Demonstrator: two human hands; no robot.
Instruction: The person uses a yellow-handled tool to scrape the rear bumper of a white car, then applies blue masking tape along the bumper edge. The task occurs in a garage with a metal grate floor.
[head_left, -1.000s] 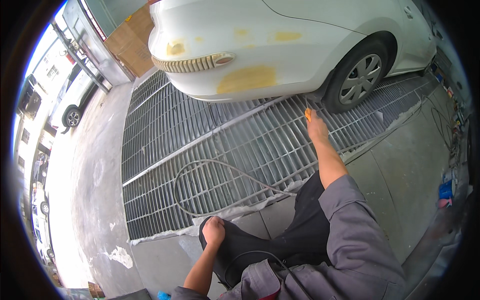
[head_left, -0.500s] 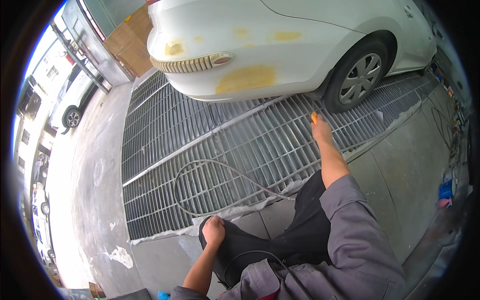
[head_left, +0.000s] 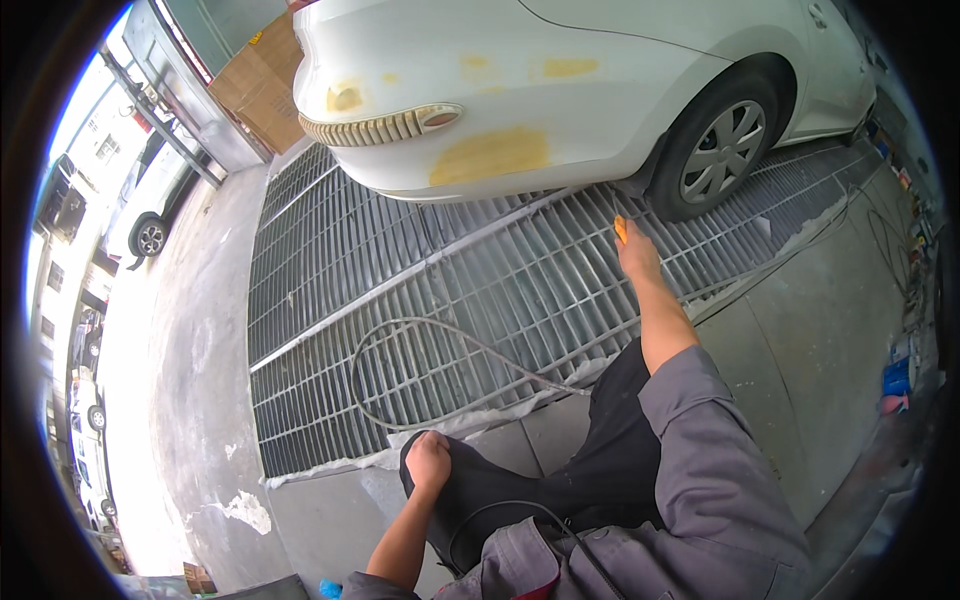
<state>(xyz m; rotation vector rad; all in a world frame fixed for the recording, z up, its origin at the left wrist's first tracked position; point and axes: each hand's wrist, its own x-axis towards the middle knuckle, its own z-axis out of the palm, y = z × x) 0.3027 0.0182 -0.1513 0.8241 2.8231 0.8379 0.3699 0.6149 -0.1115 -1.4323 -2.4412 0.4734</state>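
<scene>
My right hand [head_left: 637, 250] is stretched forward over the floor grating, closed on an orange-handled tool [head_left: 621, 229]. A thin tip seems to point ahead from the handle, too fine to make out its kind. Beyond it stands the rear corner of a white car [head_left: 600, 120], whose bumper carries several yellowish filler patches [head_left: 492, 156]. The rear wheel [head_left: 720, 155] is the part closest to the tool, and a gap separates the two. On my left knee rests my left hand [head_left: 428, 461], its fingers curled in with nothing visible in them.
Metal grating [head_left: 460, 290] covers the floor beneath the car, with a looped hose [head_left: 445, 322] lying across it. A cardboard sheet [head_left: 255, 85] leans at the back left. Cables [head_left: 885, 245] and a blue container [head_left: 896, 378] lie along the right side. Other cars [head_left: 150, 205] stand outside.
My right hand has shifted slightly up and left, and more of the orange handle shows. My left hand stays on the knee.
</scene>
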